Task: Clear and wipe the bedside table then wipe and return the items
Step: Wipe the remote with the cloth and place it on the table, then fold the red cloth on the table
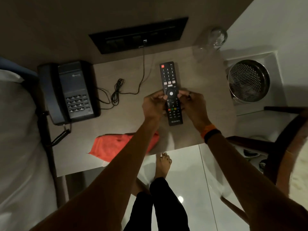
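Bedside table by bed, telephone and orange cloth on top, left hand and right hand pinching remote.

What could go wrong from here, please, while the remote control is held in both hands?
The red cloth lies at the bedside table's front edge under the left forearm; a brush might drag it off. The loose cable beside the telephone could snag a sweeping hand. The glasses at the back right corner might tip.

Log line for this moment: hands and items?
left hand: holds remote | right hand: holds remote | cloth: on table | phone: on table
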{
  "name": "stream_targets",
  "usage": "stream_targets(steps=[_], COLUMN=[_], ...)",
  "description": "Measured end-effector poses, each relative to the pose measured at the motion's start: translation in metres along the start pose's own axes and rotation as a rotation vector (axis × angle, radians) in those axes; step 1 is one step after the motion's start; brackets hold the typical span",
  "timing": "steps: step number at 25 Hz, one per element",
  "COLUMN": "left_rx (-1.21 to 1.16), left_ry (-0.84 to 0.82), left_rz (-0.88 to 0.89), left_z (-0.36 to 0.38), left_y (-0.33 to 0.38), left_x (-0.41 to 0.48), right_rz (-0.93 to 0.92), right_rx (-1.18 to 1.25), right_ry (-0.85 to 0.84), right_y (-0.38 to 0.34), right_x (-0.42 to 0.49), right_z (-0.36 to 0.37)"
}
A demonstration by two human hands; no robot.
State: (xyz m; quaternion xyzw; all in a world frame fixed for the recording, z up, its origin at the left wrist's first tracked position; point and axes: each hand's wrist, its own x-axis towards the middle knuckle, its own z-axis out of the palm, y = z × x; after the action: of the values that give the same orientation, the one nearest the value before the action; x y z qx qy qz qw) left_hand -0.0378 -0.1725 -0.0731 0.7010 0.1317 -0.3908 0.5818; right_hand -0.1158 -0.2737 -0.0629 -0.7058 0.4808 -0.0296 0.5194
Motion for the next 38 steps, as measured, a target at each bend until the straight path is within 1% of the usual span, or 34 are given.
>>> stream_targets(steps=[3, 5, 11, 14, 16, 17, 18, 19, 21, 22, 23, 24, 25, 26, 27, 28, 30, 33, 36, 38], left_rx=[0.184, 0.246, 0.214, 0.219, 0.146, 0.137, 0.233, 0.361, 0.572, 0.642, 0.725, 0.836, 0.952, 1.071, 1.173, 1.251, 1.301, 1.278, 1.241, 1.235], left_ry=[0.059, 0.11, 0.133, 0.134, 0.133, 0.137, 0.156, 0.164, 0.23, 0.255, 0.259, 0.218, 0.126, 0.042, -0.007, -0.011, 0.023, 0.053, 0.047, 0.028], left_rz=[0.081, 0.137, 0.128, 0.115, 0.146, 0.195, 0.269, 0.327, 0.381, 0.416, 0.467, 0.516, 0.553, 0.576, 0.596, 0.606, 0.609, 0.66, 0.704, 0.767], left_z=[0.015, 0.019, 0.019, 0.003, -0.022, -0.038, -0.056, -0.078, -0.121, -0.142, -0.161, -0.177, -0.189, -0.199, -0.206, -0.209, -0.208, -0.203, -0.194, -0.178], left_y=[-0.006, -0.009, -0.009, -0.008, -0.008, -0.01, -0.013, -0.02, -0.039, -0.05, -0.061, -0.072, -0.083, -0.094, -0.103, -0.109, -0.111, -0.105, -0.091, -0.078], left_x=[0.02, 0.023, 0.023, 0.015, -0.001, -0.011, -0.024, -0.037, -0.06, -0.07, -0.081, -0.089, -0.095, -0.096, -0.095, -0.092, -0.079, -0.067, -0.071, -0.082], right_rz=[0.007, 0.009, -0.029, -0.012, -0.09, -0.152, -0.222, -0.291, -0.412, -0.484, -0.58, -0.666, -0.704, -0.693, -0.672, -0.653, -0.653, -0.636, -0.557, -0.52], right_rx=[-0.085, -0.109, -0.12, -0.079, -0.124, -0.141, -0.136, -0.125, -0.127, -0.195, -0.342, -0.494, -0.601, -0.68, -0.742, -0.802, -0.84, -0.831, -0.841, -0.778], right_ry=[-0.011, -0.022, 0.043, 0.108, 0.228, 0.285, 0.302, 0.267, 0.054, -0.071, -0.164, -0.23, -0.295, -0.36, -0.401, -0.41, -0.361, -0.282, -0.304, -0.29], right_y=[0.007, 0.011, 0.017, 0.018, 0.017, 0.018, 0.02, 0.023, 0.025, 0.028, 0.031, 0.036, 0.043, 0.048, 0.054, 0.058, 0.062, 0.05, 0.041, 0.041], right_x=[0.02, 0.027, 0.028, 0.023, 0.008, -0.004, -0.02, -0.041, -0.09, -0.11, -0.127, -0.137, -0.144, -0.148, -0.15, -0.151, -0.15, -0.139, -0.13, -0.134], right_z=[-0.003, 0.001, 0.01, 0.012, 0.011, 0.011, 0.016, 0.024, 0.05, 0.064, 0.08, 0.093, 0.105, 0.114, 0.119, 0.123, 0.126, 0.127, 0.125, 0.104])
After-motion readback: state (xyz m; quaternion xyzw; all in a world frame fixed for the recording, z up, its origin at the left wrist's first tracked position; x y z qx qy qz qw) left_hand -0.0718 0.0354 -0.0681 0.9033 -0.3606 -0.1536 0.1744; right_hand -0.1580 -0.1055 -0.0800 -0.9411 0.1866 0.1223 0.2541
